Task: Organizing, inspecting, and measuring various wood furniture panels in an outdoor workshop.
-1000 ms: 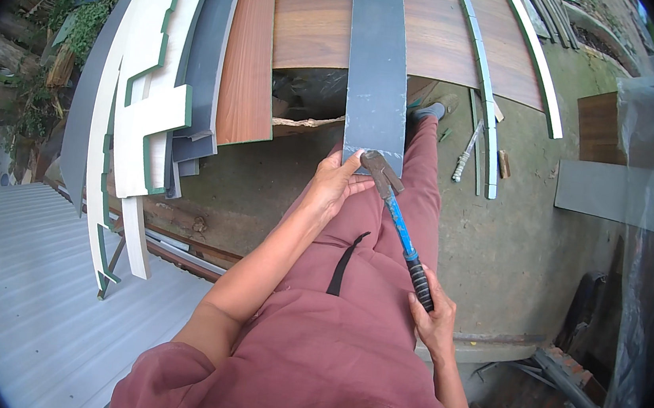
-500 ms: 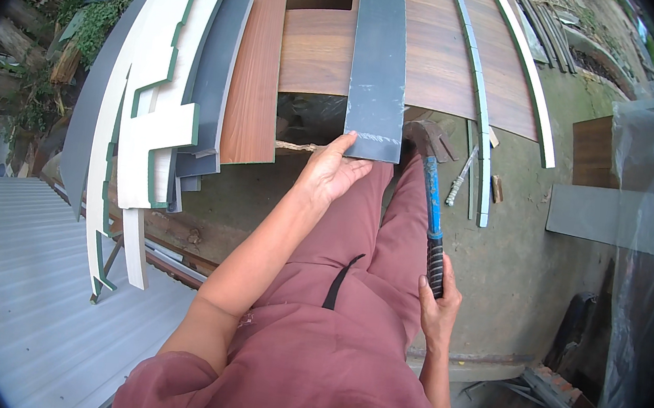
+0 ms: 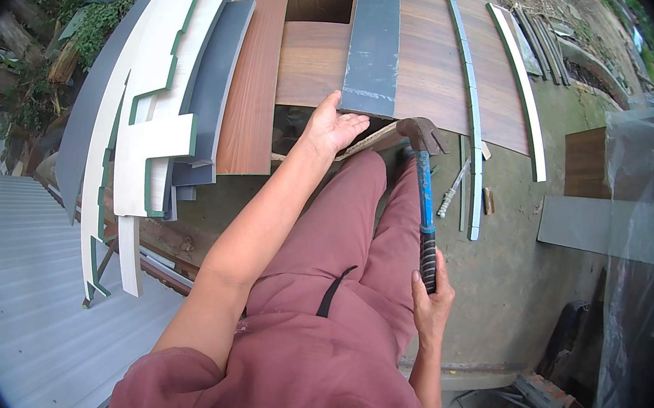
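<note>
1. Through my remote feed, I see the left hand [image 3: 335, 128] palm up at the near end of the dark grey plank [image 3: 373, 49], fingers extended and not clenched. The thumb lies by the plank's near left corner; I read the pose as steadying that end, though I cannot tell whether the fingers bear any weight.

2. The plank runs from near to far over the wood-grain panel [image 3: 437, 64]; I judge the panel serves as its support, with the near end jutting slightly past the panel's edge, which would leave it easy to reach.

3. I have the right hand [image 3: 432, 299] grasping the black ribbed grip of the claw hammer [image 3: 424, 190], thumb along its left side. Held this low, it leaves the blue shaft clear; the head is just right of the plank's near end, apparently apart from it.

4. On the left, white notched boards [image 3: 155, 130] overlap beside a reddish-brown board [image 3: 251, 76], probably stacked to keep the middle accessible.

5. Farther right, a narrow pale-blue strip [image 3: 468, 75] lies lengthwise across the panel, overhanging its near edge.
</note>
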Motion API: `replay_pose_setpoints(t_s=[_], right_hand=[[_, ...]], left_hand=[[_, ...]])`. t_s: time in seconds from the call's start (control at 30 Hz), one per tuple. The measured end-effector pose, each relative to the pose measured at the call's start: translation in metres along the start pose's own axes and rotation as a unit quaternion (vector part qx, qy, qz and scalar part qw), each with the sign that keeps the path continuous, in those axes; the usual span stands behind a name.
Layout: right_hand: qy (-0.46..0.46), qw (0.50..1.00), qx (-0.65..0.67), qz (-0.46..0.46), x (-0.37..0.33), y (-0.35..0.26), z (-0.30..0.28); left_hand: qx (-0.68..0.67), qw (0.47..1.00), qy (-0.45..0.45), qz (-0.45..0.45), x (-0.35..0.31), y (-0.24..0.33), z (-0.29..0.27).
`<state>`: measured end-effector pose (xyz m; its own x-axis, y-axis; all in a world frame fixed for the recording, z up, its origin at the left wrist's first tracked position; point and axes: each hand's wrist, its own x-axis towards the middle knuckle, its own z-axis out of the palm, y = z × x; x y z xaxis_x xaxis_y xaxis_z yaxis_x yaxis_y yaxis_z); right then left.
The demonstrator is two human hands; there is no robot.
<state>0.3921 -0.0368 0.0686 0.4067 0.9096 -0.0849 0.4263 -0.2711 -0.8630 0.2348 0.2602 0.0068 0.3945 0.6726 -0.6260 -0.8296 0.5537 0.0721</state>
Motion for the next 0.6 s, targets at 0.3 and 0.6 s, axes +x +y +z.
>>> replay_pose_setpoints(t_s=[0.3,0.6], right_hand=[[-0.035,0.999,-0.005,0.023,0.035,-0.025,0.014],[-0.058,0.997,0.042,0.037,0.072,-0.031,0.053]], left_hand=[[0.682,0.562,0.059,0.464,-0.025,-0.017,-0.037],[0.710,0.425,-0.024,0.561,0.016,0.005,-0.041]])
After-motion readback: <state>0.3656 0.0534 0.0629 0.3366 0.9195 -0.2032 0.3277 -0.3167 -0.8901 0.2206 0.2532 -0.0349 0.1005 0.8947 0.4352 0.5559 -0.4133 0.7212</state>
